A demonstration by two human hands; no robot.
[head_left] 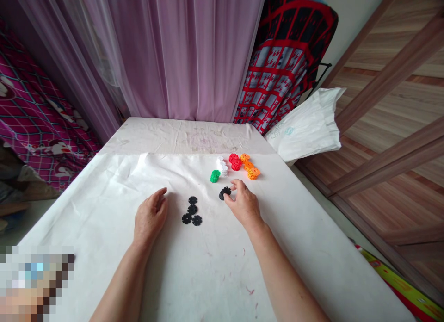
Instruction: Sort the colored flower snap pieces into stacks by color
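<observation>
Several black notched plastic discs, of the snowflake building-disc kind, lie loose on the white cloth between my hands. My left hand rests on its edge left of them, fingers loosely bent and apart, with nothing visible in it. To the right, my right hand has its thumb and fingers at a small stack of black discs. The thumb touches the near side of that stack. Just beyond it stand a green disc stack, white disc stacks, red disc stacks and orange disc stacks.
The table is covered with a white cloth, wrinkled at the back left. A white plastic bag hangs at its right far edge. Purple curtains hang behind, and a wooden cabinet stands at the right. A blurred patch covers the lower left corner.
</observation>
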